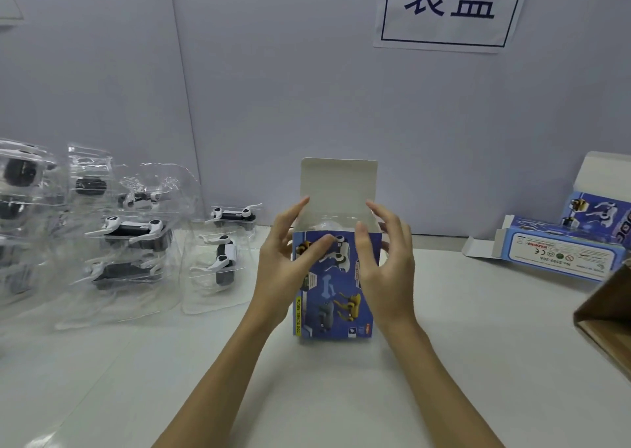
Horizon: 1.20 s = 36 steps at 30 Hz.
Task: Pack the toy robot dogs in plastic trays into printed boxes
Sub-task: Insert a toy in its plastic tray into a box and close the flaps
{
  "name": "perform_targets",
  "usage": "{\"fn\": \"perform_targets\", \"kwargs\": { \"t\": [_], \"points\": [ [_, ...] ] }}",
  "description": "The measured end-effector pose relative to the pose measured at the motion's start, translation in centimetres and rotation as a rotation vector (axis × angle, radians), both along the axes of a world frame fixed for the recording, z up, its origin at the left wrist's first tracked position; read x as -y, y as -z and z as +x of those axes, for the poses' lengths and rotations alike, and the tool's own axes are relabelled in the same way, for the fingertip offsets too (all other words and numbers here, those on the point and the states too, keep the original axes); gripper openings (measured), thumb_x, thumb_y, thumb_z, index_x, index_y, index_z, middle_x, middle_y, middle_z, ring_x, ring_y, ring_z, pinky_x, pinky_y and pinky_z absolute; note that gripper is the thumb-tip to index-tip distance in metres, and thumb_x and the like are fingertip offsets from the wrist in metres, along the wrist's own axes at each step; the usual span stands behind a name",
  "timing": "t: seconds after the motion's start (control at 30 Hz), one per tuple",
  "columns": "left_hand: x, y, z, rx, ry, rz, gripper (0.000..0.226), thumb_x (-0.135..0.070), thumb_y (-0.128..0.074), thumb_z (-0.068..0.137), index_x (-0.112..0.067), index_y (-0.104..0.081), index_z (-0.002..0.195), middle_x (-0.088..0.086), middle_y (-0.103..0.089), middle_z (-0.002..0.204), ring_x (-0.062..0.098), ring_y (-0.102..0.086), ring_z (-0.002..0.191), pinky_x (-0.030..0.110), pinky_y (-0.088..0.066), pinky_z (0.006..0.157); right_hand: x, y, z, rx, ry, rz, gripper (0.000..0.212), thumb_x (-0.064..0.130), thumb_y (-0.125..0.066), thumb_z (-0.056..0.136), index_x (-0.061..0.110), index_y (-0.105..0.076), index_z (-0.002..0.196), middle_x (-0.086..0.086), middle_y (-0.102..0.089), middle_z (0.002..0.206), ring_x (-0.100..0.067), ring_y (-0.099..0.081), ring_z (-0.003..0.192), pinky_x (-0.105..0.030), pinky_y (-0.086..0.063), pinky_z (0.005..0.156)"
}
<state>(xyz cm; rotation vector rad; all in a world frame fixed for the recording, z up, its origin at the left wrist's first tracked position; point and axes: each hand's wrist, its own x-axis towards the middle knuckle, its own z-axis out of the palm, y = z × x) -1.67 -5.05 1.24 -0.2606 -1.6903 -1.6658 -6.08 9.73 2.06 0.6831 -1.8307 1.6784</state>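
The box (333, 282) between my hands is blue, printed with white, yellow and grey robot dogs; its flap is plain white inside. At nine o'clock, clear trays (116, 243) hold black-and-white dogs (131, 231). The table (461, 362) is white.

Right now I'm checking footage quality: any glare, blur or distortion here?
Head view: soft, even light, faint shadows on the table; wide-angle bending at the wall seam; clear plastic trays show glare and smear at left; printed box fairly sharp, its small text unreadable; left hand and right hand slightly soft.
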Motion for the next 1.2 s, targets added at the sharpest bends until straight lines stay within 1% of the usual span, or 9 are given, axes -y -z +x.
{"fn": "perform_targets", "kwargs": {
  "t": [0.13,0.27,0.4,0.53,0.63,0.73,0.87,1.07,1.2],
  "points": [
    [-0.2,0.6,-0.3,0.068,0.024,-0.012,0.049,-0.030,-0.078,0.092,-0.038,-0.061,0.137,-0.024,-0.060,0.138,0.016,-0.070,0.116,0.030,-0.062,0.084,-0.1,0.6,-0.1,0.075,-0.086,-0.004,0.041,0.050,-0.052,0.102,0.029,-0.066,0.134,0.007,-0.050,0.148,-0.003,-0.044,0.140,-0.034,-0.049,0.110],
    [0.0,0.6,-0.1,0.085,0.007,-0.008,0.034,-0.047,-0.076,0.091,-0.032,-0.067,0.120,-0.011,-0.059,0.134,0.024,-0.069,0.117,0.036,-0.064,0.078,-0.3,0.0,-0.1,0.209,-0.176,-0.172,0.034,0.049,-0.043,0.106,0.039,-0.076,0.104,0.014,-0.059,0.144,-0.013,-0.054,0.137,-0.057,-0.052,0.104],
    [-0.3,-0.1,-0.2,0.087,-0.036,-0.023,0.027,-0.062,-0.060,0.092,-0.035,-0.066,0.091,-0.008,-0.060,0.123,0.025,-0.071,0.111,0.031,-0.062,0.065,-0.9,-0.6,-0.4,0.288,-0.263,-0.255,0.031,0.026,-0.054,0.108,0.042,-0.076,0.092,0.019,-0.072,0.114,-0.024,-0.074,0.105,-0.038,-0.063,0.071],
    [-0.5,-0.1,-0.6,0.093,-0.008,0.029,0.020,-0.048,-0.060,0.094,-0.028,-0.063,0.090,-0.039,-0.053,0.125,0.006,-0.063,0.123,0.025,-0.061,0.065,-1.4,-0.9,-1.1,0.402,-0.408,-0.400,0.030,0.011,-0.055,0.106,0.032,-0.055,0.127,0.005,-0.071,0.119,-0.023,-0.075,0.089,-0.029,-0.061,0.061],
    [-0.4,-0.4,-0.4,0.136,0.069,0.124,0.024,-0.052,-0.072,0.092,-0.033,-0.063,0.104,-0.025,-0.058,0.134,0.027,-0.070,0.117,0.052,-0.065,0.072,-1.5,-1.5,-1.5,0.422,-0.459,-0.349,0.041,0.008,-0.049,0.108,0.035,-0.055,0.139,0.006,-0.070,0.121,-0.021,-0.075,0.091,-0.028,-0.061,0.061],
    [0.0,-0.7,-0.2,0.099,0.148,0.173,0.048,-0.044,-0.079,0.087,-0.039,-0.050,0.125,-0.007,-0.061,0.135,0.040,-0.070,0.113,0.072,-0.056,0.082,-1.6,-1.9,-1.5,0.413,-0.475,-0.299,0.039,0.007,-0.045,0.108,0.037,-0.069,0.114,0.002,-0.073,0.116,-0.020,-0.075,0.087,-0.030,-0.061,0.059],
    [0.4,-0.7,0.1,0.080,0.204,0.174,0.058,-0.051,-0.083,0.081,-0.049,-0.049,0.127,0.001,-0.060,0.132,0.033,-0.067,0.118,0.048,-0.062,0.077,-1.3,-0.8,-1.2,0.370,-0.455,-0.292,0.037,0.018,-0.044,0.109,0.029,-0.075,0.091,-0.001,-0.071,0.122,-0.028,-0.074,0.105,-0.025,-0.061,0.063],
    [2.6,-0.1,0.2,0.195,0.342,-0.017,0.040,-0.040,-0.084,0.080,-0.032,-0.063,0.113,-0.017,-0.045,0.153,0.026,-0.056,0.136,0.043,-0.061,0.087,-1.1,0.2,-1.2,0.301,-0.457,-0.246,0.033,0.040,-0.042,0.101,0.025,-0.070,0.094,-0.005,-0.071,0.120,-0.032,-0.073,0.108,-0.036,-0.061,0.073],
    [1.7,0.0,-0.2,0.150,0.180,-0.042,0.039,-0.056,-0.071,0.089,-0.028,-0.061,0.114,-0.024,-0.042,0.155,0.013,-0.067,0.112,0.034,-0.058,0.084,-0.6,0.5,-0.9,0.198,-0.420,-0.113,0.013,0.043,-0.062,0.099,0.032,-0.059,0.104,-0.007,-0.068,0.113,-0.031,-0.073,0.102,-0.040,-0.062,0.065]
  ]
}}
